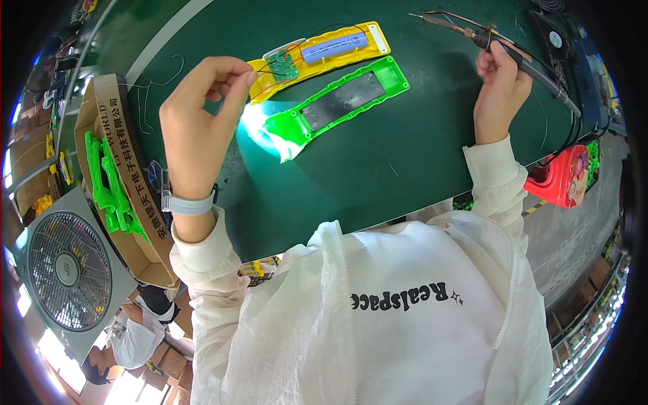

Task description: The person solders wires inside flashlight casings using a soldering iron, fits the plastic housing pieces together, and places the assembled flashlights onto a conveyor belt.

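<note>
A yellow casing half (pixel 295 82) lies at the far middle of the table, with a small green circuit board (pixel 282 64), thin red and black wires and a purple cylindrical battery (pixel 335 48) in it. My left hand (pixel 202 111) pinches the casing's left end between thumb and forefinger; the exact grip is partly hidden. Just below, a green casing half (pixel 347 101) with a dark flat panel rests at a slant. Bright white light falls on its left end. My right hand (pixel 503 88) grips a soldering iron (pixel 516 57), its tip pointing left, raised over the far right side.
A cardboard box (pixel 104 121) at the left holds several green casing pieces (pixel 111 185), beside a grey box fan (pixel 71 270). A red stool (pixel 563 177) stands right of the green table (pixel 418 155). Another person (pixel 135 337) is at lower left. Loose wire ends (pixel 145 88) lie near the box.
</note>
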A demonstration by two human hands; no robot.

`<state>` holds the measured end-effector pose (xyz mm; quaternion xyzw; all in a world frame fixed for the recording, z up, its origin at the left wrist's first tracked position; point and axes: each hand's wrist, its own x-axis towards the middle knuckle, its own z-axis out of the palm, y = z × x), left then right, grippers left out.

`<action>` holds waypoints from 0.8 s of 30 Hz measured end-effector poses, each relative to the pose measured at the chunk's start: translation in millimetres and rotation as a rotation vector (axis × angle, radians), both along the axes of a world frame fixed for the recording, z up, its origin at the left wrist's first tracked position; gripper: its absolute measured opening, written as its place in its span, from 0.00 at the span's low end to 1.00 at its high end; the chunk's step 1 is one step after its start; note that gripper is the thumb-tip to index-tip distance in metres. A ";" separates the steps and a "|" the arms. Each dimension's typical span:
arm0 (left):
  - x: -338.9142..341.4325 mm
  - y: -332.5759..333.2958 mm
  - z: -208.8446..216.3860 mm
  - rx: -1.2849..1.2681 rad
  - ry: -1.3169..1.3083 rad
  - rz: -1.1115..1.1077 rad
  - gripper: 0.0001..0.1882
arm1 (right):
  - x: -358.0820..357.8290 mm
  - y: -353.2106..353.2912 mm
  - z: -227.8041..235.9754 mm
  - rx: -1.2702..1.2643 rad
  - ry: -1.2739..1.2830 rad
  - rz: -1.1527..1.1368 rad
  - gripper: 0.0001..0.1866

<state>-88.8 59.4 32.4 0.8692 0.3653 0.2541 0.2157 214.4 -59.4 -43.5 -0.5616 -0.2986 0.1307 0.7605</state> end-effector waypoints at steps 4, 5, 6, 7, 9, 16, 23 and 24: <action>-2.2 0.1 7.6 -0.078 0.021 0.008 0.07 | 5.4 -1.7 -4.0 -0.004 0.033 -0.004 0.05; -4.4 0.7 8.5 -0.125 0.012 -0.001 0.07 | 6.5 -2.2 -4.8 0.001 0.052 -0.010 0.05; -7.0 1.5 8.9 -0.166 0.002 -0.009 0.07 | 7.4 -2.7 -5.5 0.001 0.050 -0.012 0.05; -9.8 1.9 8.7 -0.291 -0.026 -0.012 0.07 | 8.2 -2.6 -6.0 0.001 0.048 -0.012 0.05; -14.5 2.1 5.5 -0.464 -0.094 -0.047 0.08 | 8.9 -2.1 -6.6 0.004 0.048 -0.012 0.05; -27.9 -18.6 -14.3 -0.382 -0.077 -0.105 0.17 | 10.4 -2.9 -6.2 0.006 0.080 -0.007 0.06; -30.3 -29.8 -30.4 0.269 0.128 -0.079 0.18 | 10.8 -3.2 -5.5 -0.004 0.068 0.013 0.07; -30.4 -30.9 -30.1 0.290 0.109 -0.070 0.17 | 10.6 -3.7 -5.6 -0.006 0.075 0.008 0.08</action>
